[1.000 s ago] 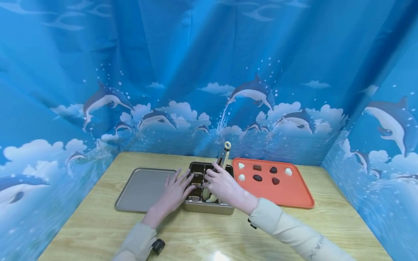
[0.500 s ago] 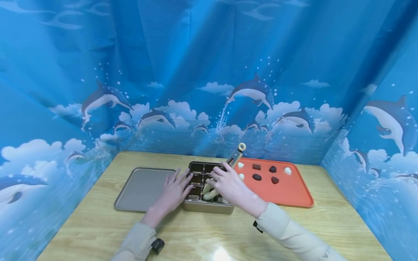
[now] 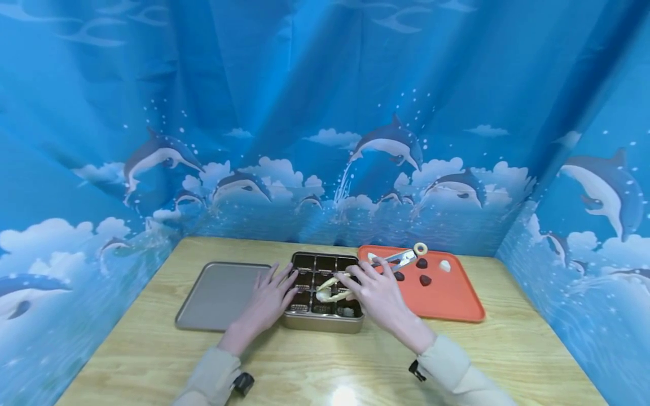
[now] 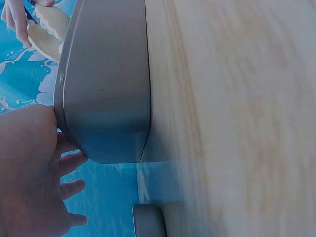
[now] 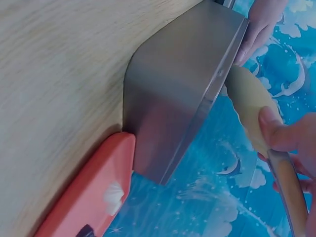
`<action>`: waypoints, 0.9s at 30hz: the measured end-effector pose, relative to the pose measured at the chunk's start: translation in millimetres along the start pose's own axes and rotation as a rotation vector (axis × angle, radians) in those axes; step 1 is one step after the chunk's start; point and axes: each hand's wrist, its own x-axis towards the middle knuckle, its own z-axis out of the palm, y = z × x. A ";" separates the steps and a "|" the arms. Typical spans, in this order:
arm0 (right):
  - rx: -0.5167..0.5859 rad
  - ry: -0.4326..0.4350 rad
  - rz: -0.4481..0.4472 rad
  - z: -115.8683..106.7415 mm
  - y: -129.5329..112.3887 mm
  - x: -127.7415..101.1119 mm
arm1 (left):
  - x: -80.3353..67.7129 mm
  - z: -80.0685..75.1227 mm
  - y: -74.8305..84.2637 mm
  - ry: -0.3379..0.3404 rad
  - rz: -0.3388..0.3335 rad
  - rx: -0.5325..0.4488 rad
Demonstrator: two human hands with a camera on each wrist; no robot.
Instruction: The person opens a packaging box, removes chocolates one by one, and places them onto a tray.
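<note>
A metal box (image 3: 323, 323) with several dark compartments stands mid-table. My left hand (image 3: 268, 300) lies flat with straight fingers on its left rim, and the palm (image 4: 29, 173) presses the box wall (image 4: 106, 89). My right hand (image 3: 378, 290) grips tongs (image 3: 401, 258). Their cream tips (image 3: 330, 287) are spread over the box's middle compartments, and the ring end (image 3: 420, 248) points out over the orange tray (image 3: 452, 301). In the right wrist view my thumb (image 5: 279, 131) presses on a tong arm (image 5: 252, 106). Whether the tips hold anything is unclear.
On the orange tray lie dark chocolates (image 3: 425, 280) and a white one (image 3: 445, 265). A flat grey lid (image 3: 218, 293) lies left of the box. Blue dolphin curtains (image 3: 325, 141) wall in the wooden table (image 3: 315, 366) at the back and both sides.
My right hand slid right and turned the tongs: the ring end dropped from upright to low over the orange tray, and the tips spread apart. The left hand stayed put.
</note>
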 end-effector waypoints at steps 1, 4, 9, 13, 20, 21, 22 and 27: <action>-0.004 0.008 0.013 0.3 1.0 -2.2 | 0.1 -0.1 0.0 -0.001 0.000 0.003; -0.022 0.015 0.044 -0.4 6.4 -9.6 | 0.2 0.0 0.0 -0.002 0.000 0.004; -0.011 0.029 0.122 -2.6 22.9 -24.7 | 0.4 -0.4 0.6 -0.004 0.002 -0.010; 0.001 0.056 0.192 -4.8 40.5 -39.4 | 0.4 -0.8 0.4 0.006 0.003 -0.010; -0.044 0.050 0.314 -15.1 74.1 -71.1 | 0.6 -1.0 0.5 0.008 0.005 0.001; -0.052 0.048 0.330 -16.4 79.0 -76.2 | 0.7 -1.0 0.6 0.007 0.005 0.002; -0.058 0.048 0.345 -17.3 84.2 -81.5 | 0.9 -0.7 0.5 0.006 0.005 0.001; -0.105 0.034 0.404 -19.5 110.6 -109.0 | 1.1 -0.8 1.3 0.006 0.005 0.004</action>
